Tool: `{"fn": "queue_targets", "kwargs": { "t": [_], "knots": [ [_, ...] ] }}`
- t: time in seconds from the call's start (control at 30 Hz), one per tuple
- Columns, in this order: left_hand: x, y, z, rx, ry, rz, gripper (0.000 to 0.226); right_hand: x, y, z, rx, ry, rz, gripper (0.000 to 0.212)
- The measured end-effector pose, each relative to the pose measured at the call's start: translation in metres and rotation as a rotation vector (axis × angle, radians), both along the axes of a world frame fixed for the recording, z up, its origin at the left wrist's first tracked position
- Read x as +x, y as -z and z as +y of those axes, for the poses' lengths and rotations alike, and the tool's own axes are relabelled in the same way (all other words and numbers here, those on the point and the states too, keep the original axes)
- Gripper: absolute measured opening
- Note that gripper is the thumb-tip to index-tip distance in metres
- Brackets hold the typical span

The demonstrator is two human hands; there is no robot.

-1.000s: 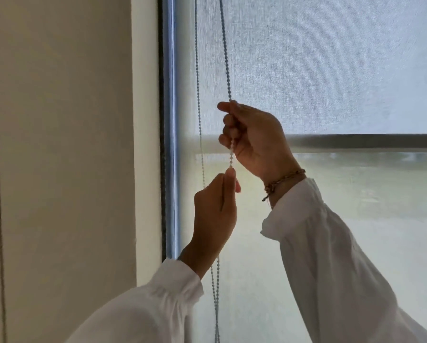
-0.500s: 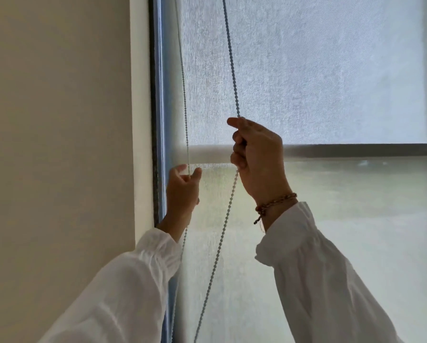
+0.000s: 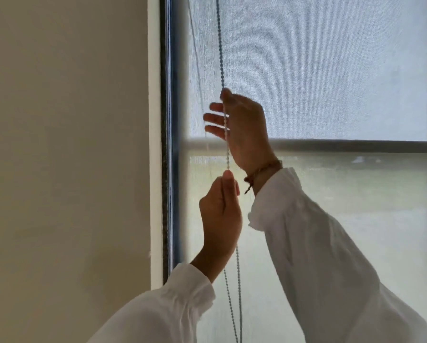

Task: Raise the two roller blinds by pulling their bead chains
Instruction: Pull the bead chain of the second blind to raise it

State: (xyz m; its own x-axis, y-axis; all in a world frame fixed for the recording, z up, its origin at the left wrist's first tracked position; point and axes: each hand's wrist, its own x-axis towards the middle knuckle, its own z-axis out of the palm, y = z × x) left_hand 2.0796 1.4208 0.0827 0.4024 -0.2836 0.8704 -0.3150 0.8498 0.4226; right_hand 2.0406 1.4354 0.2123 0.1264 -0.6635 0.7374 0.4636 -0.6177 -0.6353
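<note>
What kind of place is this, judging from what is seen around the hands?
Probably an indoor room, at a window; home or office cannot be told. A plain wall meets the window frame, a translucent blind hangs over the glass, and both hands hold its bead chain.

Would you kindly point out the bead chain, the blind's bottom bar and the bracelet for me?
bead chain (image 3: 220,58): head view, on the taut strand above the upper hand.
bottom bar (image 3: 356,146): head view, on its grey length right of the hands.
bracelet (image 3: 262,170): head view, on the beads around the right wrist.
</note>
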Motion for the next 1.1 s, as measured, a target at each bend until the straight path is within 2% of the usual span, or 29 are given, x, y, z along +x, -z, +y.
{"fn": "queue_targets", "kwargs": {
  "t": [0.07, 0.2, 0.3, 0.4, 0.47, 0.53, 0.63, 0.73, 0.83, 0.93, 1.03, 1.1],
  "knots": [
    [0.003, 0.007, -0.001, -0.030, -0.023, -0.048, 0.037, -0.007, -0.015, 0.006, 0.004, -0.041, -0.013, 0.021],
    [0.014, 0.030, 0.002, -0.075, -0.084, -0.112, 0.032, -0.004, -0.018, 0.008, 0.047, 0.039, 0.097, 0.029],
    [0.018, 0.059, 0.006, -0.038, -0.133, -0.187, 0.039, 0.012, 0.007, 0.006, 0.117, 0.136, -0.010, 0.039],
    [0.028, 0.099, 0.005, 0.078, -0.118, -0.236, 0.044, 0.025, 0.050, 0.008, -0.010, 0.404, -0.085, 0.049],
    [0.040, 0.122, 0.005, 0.195, -0.090, -0.246, 0.048, 0.027, 0.081, 0.014, -0.083, 0.478, -0.068, 0.048],
    [0.048, 0.129, 0.009, 0.307, 0.005, -0.181, 0.054, 0.025, 0.107, 0.019, -0.120, 0.533, -0.042, 0.046],
    [0.057, 0.095, 0.014, 0.464, 0.254, -0.003, 0.047, 0.025, 0.131, 0.022, -0.194, 0.599, -0.041, 0.044],
    [0.067, 0.039, 0.023, 0.373, 0.382, 0.021, 0.061, 0.030, 0.149, 0.024, -0.233, 0.653, -0.032, 0.041],
    [0.072, -0.021, 0.047, 0.315, 0.559, 0.035, 0.045, 0.034, 0.167, 0.027, -0.237, 0.683, -0.030, 0.047],
    [0.070, -0.067, 0.066, 0.355, 0.755, 0.015, 0.042, 0.041, 0.183, 0.028, -0.270, 0.727, 0.004, 0.052],
    [0.059, -0.079, 0.072, 0.391, 0.707, 0.164, 0.037, 0.047, 0.191, 0.030, -0.292, 0.725, 0.072, 0.052],
    [0.053, -0.078, 0.071, 0.292, 0.586, 0.285, 0.040, 0.049, 0.189, 0.029, -0.224, 0.624, 0.083, 0.050]
  ]
}}
